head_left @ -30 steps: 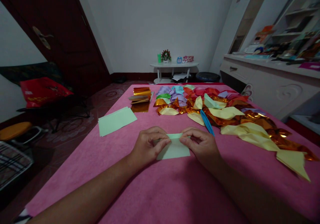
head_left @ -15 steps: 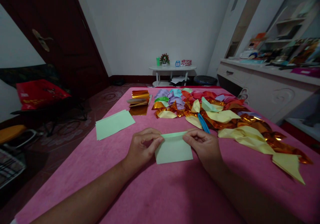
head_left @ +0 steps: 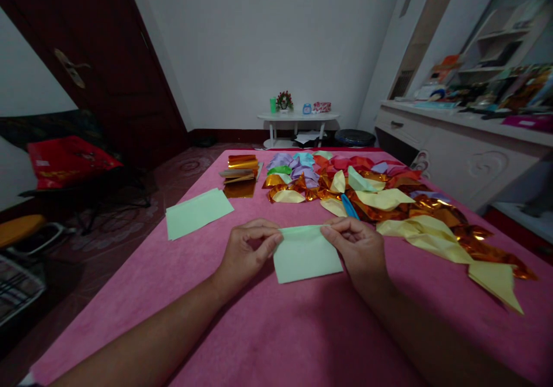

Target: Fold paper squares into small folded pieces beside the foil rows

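A pale green sheet of paper (head_left: 307,255) is held between my two hands, with a narrow folded strip along its far edge. My left hand (head_left: 253,249) pinches the far left corner between thumb and fingers. At the far right corner, my right hand (head_left: 359,247) pinches the same edge. The near part of the sheet hangs over the pink tabletop cover (head_left: 276,329). A stack of pale green paper (head_left: 199,213) lies to the left of my left hand. Just beyond my right hand is a blue object (head_left: 349,206), partly hidden by that hand.
Gold foil sheets (head_left: 240,186) are piled at the table's far left. Folded paper pieces in yellow (head_left: 425,236), purple (head_left: 306,175) and shiny orange foil (head_left: 477,243) cover the far right. Beyond stands a small white table (head_left: 298,117); a white dresser (head_left: 466,151) is at right.
My right hand has shifted slightly to the right along the paper's far edge. The sheet's near edge has swung a little to the right. My left hand has barely moved.
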The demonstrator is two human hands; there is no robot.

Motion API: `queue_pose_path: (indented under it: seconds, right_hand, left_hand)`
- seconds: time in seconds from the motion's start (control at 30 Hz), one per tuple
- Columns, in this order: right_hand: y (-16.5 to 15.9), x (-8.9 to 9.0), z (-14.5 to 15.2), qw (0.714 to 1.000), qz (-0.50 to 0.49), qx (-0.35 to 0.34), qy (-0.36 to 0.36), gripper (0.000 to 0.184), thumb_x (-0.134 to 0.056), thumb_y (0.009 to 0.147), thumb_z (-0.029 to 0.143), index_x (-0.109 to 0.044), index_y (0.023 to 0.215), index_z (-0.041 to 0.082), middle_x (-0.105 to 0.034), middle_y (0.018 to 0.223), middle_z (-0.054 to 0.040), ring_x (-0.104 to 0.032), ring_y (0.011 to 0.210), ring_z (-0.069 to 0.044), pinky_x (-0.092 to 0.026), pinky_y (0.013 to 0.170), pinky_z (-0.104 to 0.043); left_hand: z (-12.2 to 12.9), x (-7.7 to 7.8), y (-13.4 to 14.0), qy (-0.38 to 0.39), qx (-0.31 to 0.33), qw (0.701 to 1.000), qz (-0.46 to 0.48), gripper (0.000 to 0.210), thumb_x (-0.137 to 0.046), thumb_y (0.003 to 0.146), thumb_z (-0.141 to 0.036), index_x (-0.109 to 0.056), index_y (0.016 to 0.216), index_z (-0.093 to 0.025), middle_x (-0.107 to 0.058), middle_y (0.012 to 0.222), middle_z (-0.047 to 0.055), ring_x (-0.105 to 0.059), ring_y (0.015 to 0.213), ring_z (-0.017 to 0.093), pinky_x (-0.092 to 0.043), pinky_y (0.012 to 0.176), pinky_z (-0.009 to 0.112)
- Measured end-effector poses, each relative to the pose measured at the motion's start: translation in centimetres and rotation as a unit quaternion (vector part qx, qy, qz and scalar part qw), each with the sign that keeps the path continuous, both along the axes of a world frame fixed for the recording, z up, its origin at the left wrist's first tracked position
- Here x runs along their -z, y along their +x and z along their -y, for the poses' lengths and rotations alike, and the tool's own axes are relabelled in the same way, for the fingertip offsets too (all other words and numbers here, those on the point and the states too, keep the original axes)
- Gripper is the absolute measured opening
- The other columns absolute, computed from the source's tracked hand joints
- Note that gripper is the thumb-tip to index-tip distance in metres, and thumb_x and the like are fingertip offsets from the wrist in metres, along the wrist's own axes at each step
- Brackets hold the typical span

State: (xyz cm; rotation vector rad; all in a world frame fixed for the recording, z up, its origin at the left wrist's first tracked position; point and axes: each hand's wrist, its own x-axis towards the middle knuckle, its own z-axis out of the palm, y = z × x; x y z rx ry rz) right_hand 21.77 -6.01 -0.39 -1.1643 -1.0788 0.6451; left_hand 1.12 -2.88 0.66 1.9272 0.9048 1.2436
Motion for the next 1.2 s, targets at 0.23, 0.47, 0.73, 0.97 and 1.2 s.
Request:
queue_pose_path:
  seconds: [0.23, 0.47, 0.73, 0.97, 1.2]
  right_hand:
    - [-0.08, 0.17, -0.12, 1.000, -0.015, 0.000, -0.007, 0.023, -0.079, 0.061, 0.035, -0.065, 0.060, 0.017, -0.068, 0.074, -0.0053, -0.063, 0.067, -0.017, -0.050, 0.058, -0.027]
    - [-0.12, 0.20, -0.12, 1.000, -0.009, -0.006, -0.004, 0.021, -0.079, 0.062, 0.034, -0.066, 0.059, 0.017, -0.068, 0.075, -0.0062, -0.062, 0.070, -0.018, -0.049, 0.061, -0.028]
    - [-0.17, 0.00, 0.11, 1.000, -0.008, -0.007, -0.009, 0.019, -0.077, 0.064, 0.031, -0.065, 0.059, 0.017, -0.067, 0.075, -0.0057, -0.061, 0.069, -0.017, -0.048, 0.061, -0.027]
    - [-0.27, 0.00, 0.04, 1.000, -0.002, -0.009, -0.010, 0.019, -0.076, 0.065, 0.028, -0.062, 0.057, 0.017, -0.066, 0.072, -0.0044, -0.060, 0.067, -0.016, -0.046, 0.059, -0.026]
    - [-0.32, -0.05, 0.08, 0.999, 0.027, 0.002, 0.023, 0.018, -0.075, 0.067, 0.028, -0.062, 0.060, 0.018, -0.065, 0.070, -0.0043, -0.061, 0.068, -0.018, -0.048, 0.062, -0.029]
  left_hand:
    - [0.05, 0.10, -0.04, -0.030, -0.035, 0.999, 0.001, 0.014, -0.066, 0.077, -0.021, -0.071, 0.066, -0.013, -0.069, 0.071, 0.006, -0.063, 0.067, 0.015, -0.049, 0.062, 0.024]
    - [0.02, 0.04, -0.01, -0.053, -0.047, 0.997, 0.016, 0.016, -0.067, 0.076, -0.020, -0.069, 0.062, -0.013, -0.068, 0.067, 0.006, -0.061, 0.063, 0.014, -0.048, 0.059, 0.023]
    - [0.25, 0.18, 0.12, -0.045, -0.046, 0.998, 0.029, 0.020, -0.066, 0.076, -0.018, -0.062, 0.056, -0.013, -0.066, 0.064, 0.004, -0.060, 0.059, 0.012, -0.046, 0.056, 0.021]
    - [0.26, 0.37, 0.20, -0.032, -0.036, 0.999, 0.021, 0.024, -0.065, 0.076, -0.018, -0.055, 0.055, -0.014, -0.066, 0.064, 0.002, -0.060, 0.059, 0.011, -0.045, 0.055, 0.019]
    - [-0.04, 0.75, 0.06, -0.039, -0.046, 0.997, 0.040, 0.015, -0.068, 0.074, -0.020, -0.056, 0.066, -0.015, -0.064, 0.068, 0.001, -0.059, 0.064, 0.011, -0.046, 0.060, 0.020]
